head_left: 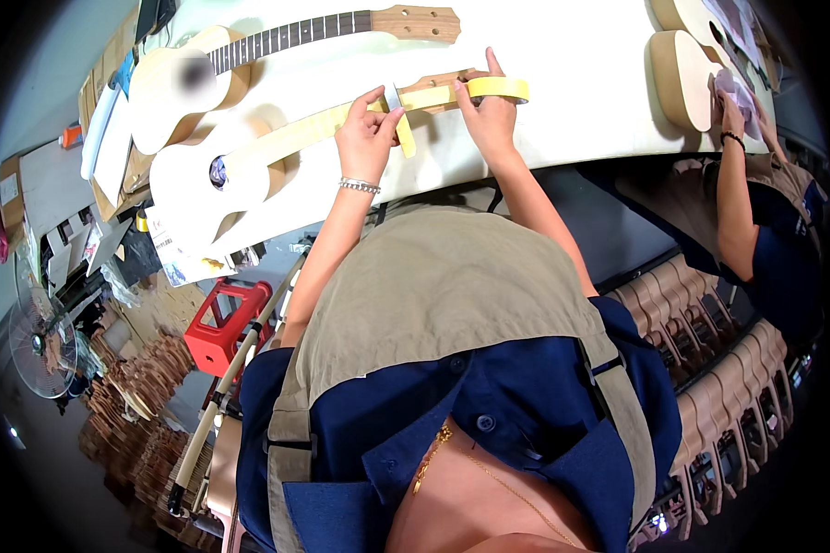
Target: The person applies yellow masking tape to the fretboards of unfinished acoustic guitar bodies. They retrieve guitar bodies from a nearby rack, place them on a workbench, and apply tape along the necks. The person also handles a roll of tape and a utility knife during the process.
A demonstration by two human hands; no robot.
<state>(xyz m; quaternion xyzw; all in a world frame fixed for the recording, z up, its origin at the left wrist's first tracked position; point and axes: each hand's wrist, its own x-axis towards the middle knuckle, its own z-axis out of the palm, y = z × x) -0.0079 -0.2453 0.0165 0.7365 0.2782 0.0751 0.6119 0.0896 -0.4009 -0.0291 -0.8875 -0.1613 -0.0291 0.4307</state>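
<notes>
A small pale wooden guitar, ukulele-like, lies on the white table with its body (pixel 194 180) at the left. Yellow tape (pixel 318 124) covers its fretboard. My left hand (pixel 367 140) is closed over the neck near the headstock, pinching a flat knife (pixel 393 98) with a silvery blade and what looks like a yellow lower end. A roll of yellow masking tape (pixel 505 88) is in my right hand (pixel 491 124), beside the headstock (pixel 447 81). From the roll a strip runs left over the headstock toward the knife. My right index finger points up; the grip is partly hidden.
Another small guitar (pixel 171 88) with a bare dark fretboard lies behind. At the right, a co-worker's hand (pixel 733 115) holds a cloth (pixel 740 97) by a guitar body (pixel 681 83). A red stool (pixel 226 323), a fan (pixel 41 341) and racked wooden necks (pixel 729 396) stand below.
</notes>
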